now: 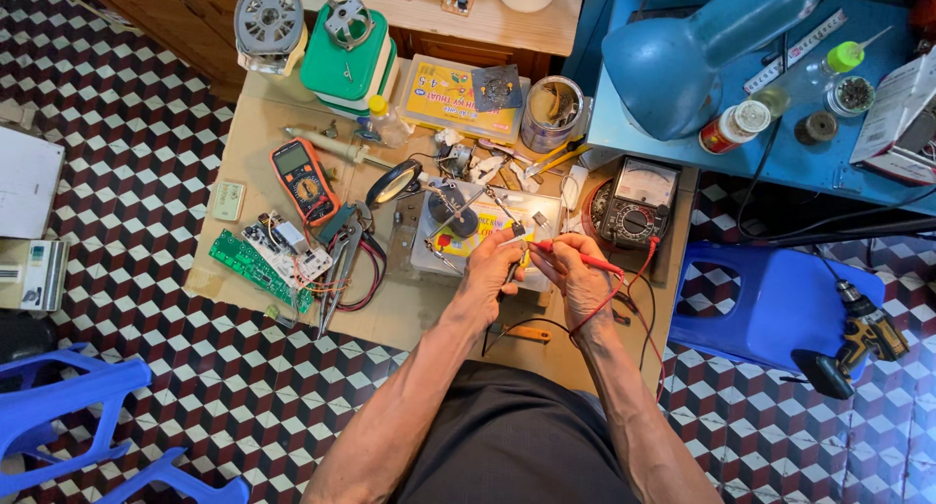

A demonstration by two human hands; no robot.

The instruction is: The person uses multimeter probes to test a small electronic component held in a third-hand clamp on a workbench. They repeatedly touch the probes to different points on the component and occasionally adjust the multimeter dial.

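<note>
the right hand point(585, 275) grips a red probe point(577, 257) and the left hand point(487, 270) pinches a dark probe point(514, 267), tips meeting at the counter point(409, 309) middle. magnifier point(395, 184), orange multimeter point(305, 179) and green circuit board point(255, 269) crowd the left; analog meter point(639, 200) sits just right.

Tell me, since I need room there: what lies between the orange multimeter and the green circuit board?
In the head view, a white circuit board with wires lies between the orange multimeter and the green circuit board.
</note>
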